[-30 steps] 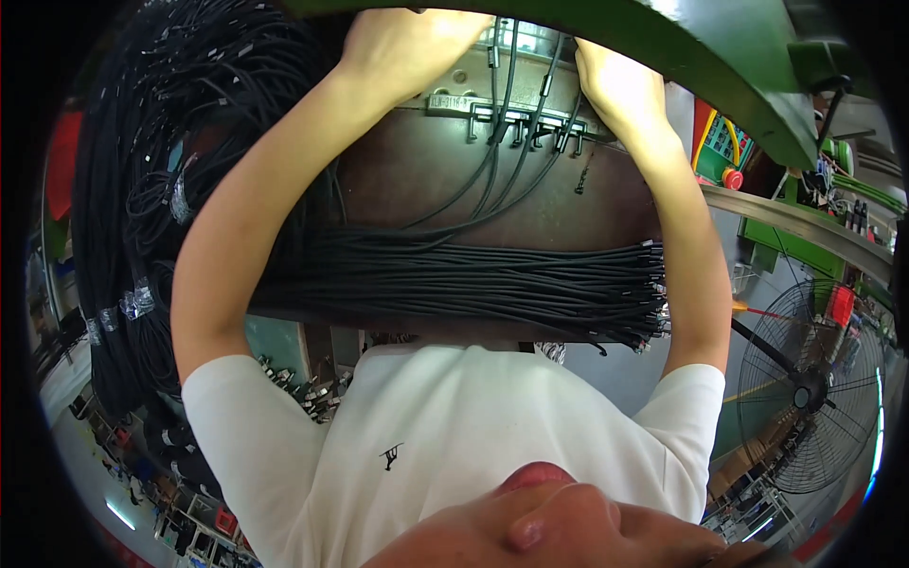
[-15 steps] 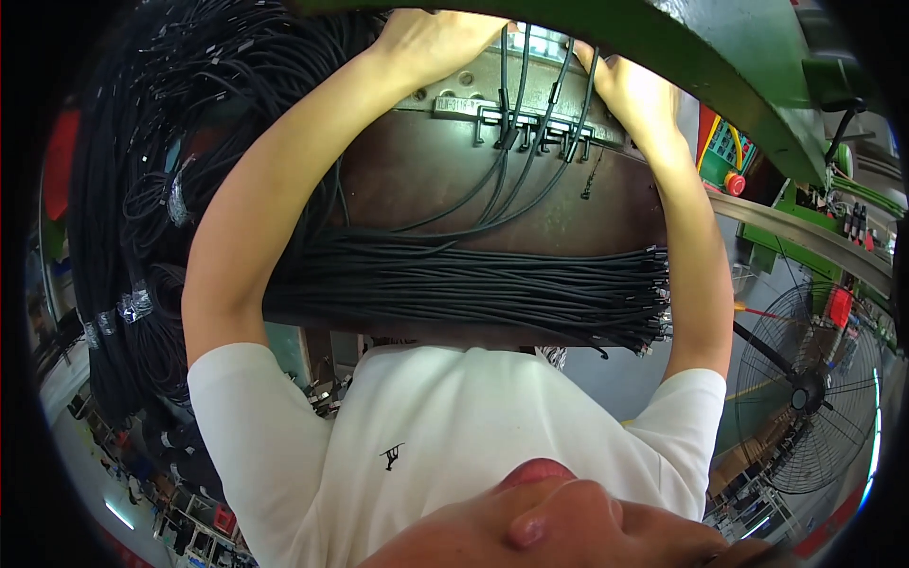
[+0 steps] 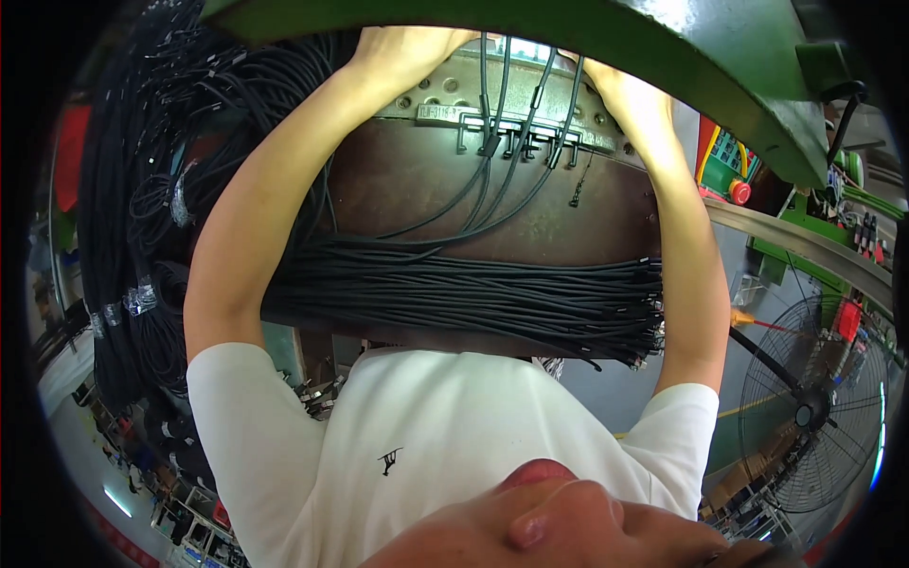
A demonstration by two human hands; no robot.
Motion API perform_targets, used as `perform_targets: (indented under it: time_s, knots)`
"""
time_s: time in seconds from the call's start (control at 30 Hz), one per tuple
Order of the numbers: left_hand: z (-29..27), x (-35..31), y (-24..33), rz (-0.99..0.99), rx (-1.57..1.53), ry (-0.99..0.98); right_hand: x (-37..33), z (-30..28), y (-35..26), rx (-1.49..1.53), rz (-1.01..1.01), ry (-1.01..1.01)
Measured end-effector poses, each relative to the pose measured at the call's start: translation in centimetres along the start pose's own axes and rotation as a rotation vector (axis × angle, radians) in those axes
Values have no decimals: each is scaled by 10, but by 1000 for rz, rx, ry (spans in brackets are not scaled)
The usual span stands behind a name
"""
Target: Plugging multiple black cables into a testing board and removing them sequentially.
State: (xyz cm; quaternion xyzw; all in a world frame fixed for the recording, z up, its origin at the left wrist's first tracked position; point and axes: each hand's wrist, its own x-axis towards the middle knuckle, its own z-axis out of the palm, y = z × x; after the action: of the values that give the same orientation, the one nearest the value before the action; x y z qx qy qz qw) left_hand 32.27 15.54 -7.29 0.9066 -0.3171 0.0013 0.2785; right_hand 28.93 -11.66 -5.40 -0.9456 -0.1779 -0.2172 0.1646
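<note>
My left hand (image 3: 407, 52) reaches up to the left side of a metal mold block (image 3: 445, 90). Its fingers are hidden behind a green machine beam (image 3: 568, 28). On the block's right side is my right hand (image 3: 620, 90), fingers also out of sight. Between the hands, several black cables (image 3: 505, 80) run up over the block and pass under the beam. These cables cross a row of black hook-shaped brackets (image 3: 530, 133) on the block's front edge. What either hand grips, if anything, cannot be seen.
A thick bundle of black cables (image 3: 473, 293) lies across the brown table (image 3: 398, 180) in front of me. More coiled cables (image 3: 227, 85) hang at the left. At the right are a control box with a red button (image 3: 739, 192) and a black fan (image 3: 810, 415).
The view has shifted slightly, so the block and cables sit a little further left and lower. The beam now covers more of both hands.
</note>
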Motion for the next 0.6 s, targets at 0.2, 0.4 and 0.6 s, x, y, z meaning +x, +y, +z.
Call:
perform_targets:
  time_s: [0.2, 0.4, 0.6]
  knots:
    - [2, 3, -6, -27, 68, 27, 4, -12, -6, 33, -21, 48]
    - [-57, -62, 86, -149, -30, 254, -50, -62, -31, 190, 12, 78]
    - [-61, -279, 139, -395, -541, -900, -283, -167, -15, 99, 827, 505]
